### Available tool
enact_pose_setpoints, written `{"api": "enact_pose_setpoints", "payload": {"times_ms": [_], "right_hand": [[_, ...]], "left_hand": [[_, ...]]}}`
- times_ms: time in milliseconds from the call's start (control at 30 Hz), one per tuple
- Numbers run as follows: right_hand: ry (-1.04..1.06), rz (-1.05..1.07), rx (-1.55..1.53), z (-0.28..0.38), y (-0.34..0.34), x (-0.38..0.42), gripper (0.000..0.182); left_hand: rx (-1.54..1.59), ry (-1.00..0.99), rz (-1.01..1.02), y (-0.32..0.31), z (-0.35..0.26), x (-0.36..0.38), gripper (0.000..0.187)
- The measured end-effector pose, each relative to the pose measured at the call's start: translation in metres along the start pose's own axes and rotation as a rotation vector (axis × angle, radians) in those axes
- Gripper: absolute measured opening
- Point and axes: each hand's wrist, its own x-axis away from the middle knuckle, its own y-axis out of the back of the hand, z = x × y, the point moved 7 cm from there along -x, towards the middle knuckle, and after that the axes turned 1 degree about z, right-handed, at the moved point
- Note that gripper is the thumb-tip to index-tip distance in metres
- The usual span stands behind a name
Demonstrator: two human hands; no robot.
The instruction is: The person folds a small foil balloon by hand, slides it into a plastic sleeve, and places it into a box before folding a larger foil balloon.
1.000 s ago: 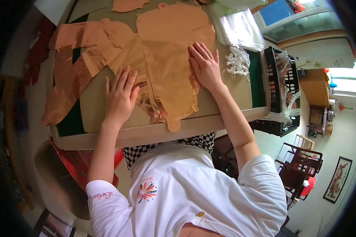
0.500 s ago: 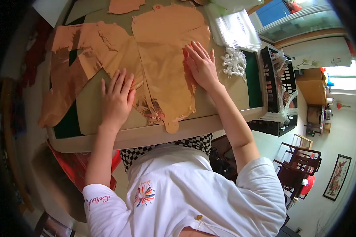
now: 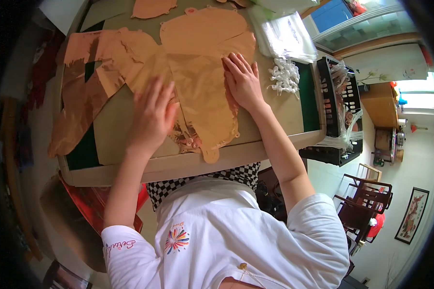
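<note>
A flat, uninflated rose-gold foil balloon (image 3: 197, 91) lies on the table in front of me, its small tab near the front edge. My right hand (image 3: 244, 82) rests open on the right side of it, fingers stretched forward. Slightly blurred, my left hand (image 3: 154, 113) is over the balloon's left side with fingers extended and holding nothing. Left of it spreads a second flat foil piece (image 3: 108, 62), angular and creased, reaching down to the table's left corner.
Clear plastic bags (image 3: 289, 36) are stacked at the back right, with a pile of white curly ties (image 3: 284, 76) before them. A black crate (image 3: 327, 89) holding plastic-wrapped things stands beyond the table's right edge. Another foil piece (image 3: 153, 7) lies at the back.
My left hand has moved right and slightly forward, onto the middle balloon's left side. My right hand has shifted only a little on the foil.
</note>
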Motion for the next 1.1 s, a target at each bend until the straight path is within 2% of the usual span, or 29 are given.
{"api": "enact_pose_setpoints", "payload": {"times_ms": [133, 233, 533, 733, 1100], "right_hand": [[0.0, -0.006, 0.006, 0.0, 0.0, 0.001, 0.041], [0.012, -0.036, 0.006, 0.001, 0.002, -0.001, 0.039], [0.031, -0.087, 0.018, 0.003, 0.003, 0.001, 0.037], [0.049, -0.104, 0.01, 0.004, 0.006, 0.001, 0.037], [0.055, -0.127, -0.042, 0.002, 0.008, 0.004, 0.032]], "left_hand": [[-0.015, -0.17, 0.043, -0.016, -0.038, -0.031, 0.054], [-0.091, -0.198, 0.105, -0.037, -0.033, -0.04, 0.056], [-0.056, -0.199, 0.132, -0.047, -0.014, -0.037, 0.05], [-0.028, -0.163, 0.153, -0.047, -0.013, -0.037, 0.053], [-0.02, -0.084, 0.005, -0.033, -0.002, -0.042, 0.052]]}}
